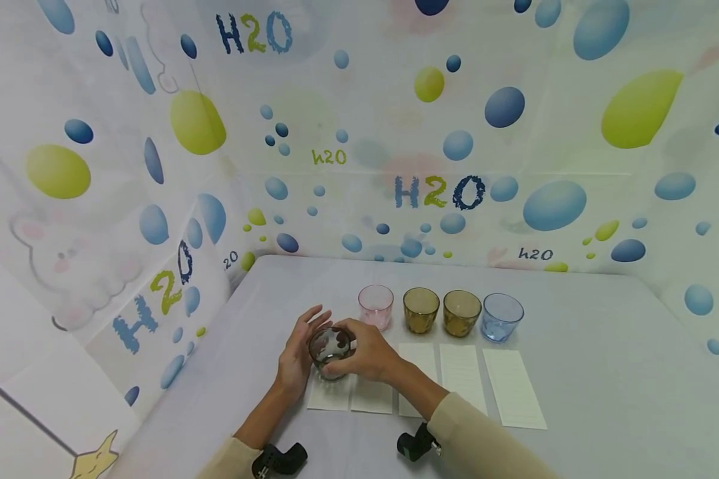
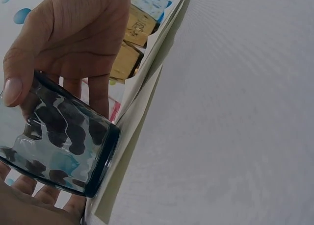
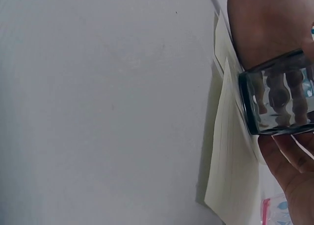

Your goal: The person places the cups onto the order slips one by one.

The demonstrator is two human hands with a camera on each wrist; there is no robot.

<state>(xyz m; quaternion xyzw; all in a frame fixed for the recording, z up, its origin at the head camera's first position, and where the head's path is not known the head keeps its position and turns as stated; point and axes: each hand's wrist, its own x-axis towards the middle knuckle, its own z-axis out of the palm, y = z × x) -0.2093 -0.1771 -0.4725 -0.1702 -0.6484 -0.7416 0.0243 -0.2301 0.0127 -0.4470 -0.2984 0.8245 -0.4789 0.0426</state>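
Observation:
A dark-tinted clear glass (image 1: pixel 331 347) stands close over the leftmost white paper slip (image 1: pixel 327 398). My right hand (image 1: pixel 367 354) grips it from the right, thumb on the near side and fingers on the far side. Against its left side lies my left hand (image 1: pixel 296 359), fingers extended and reaching past the rim. In the left wrist view the glass (image 2: pixel 61 137) fills the space between both hands, its thick base toward the slips. The right wrist view shows the glass (image 3: pixel 279 95) with its base right at the paper edges.
Behind the slips stands a row of glasses: pink (image 1: pixel 375 307), amber (image 1: pixel 421 311), another amber (image 1: pixel 462 313) and blue (image 1: pixel 502 318). Several slips line the white table, the rightmost slip (image 1: pixel 515 388) beyond my right forearm. A patterned curtain (image 1: pixel 359 219) hangs behind the table.

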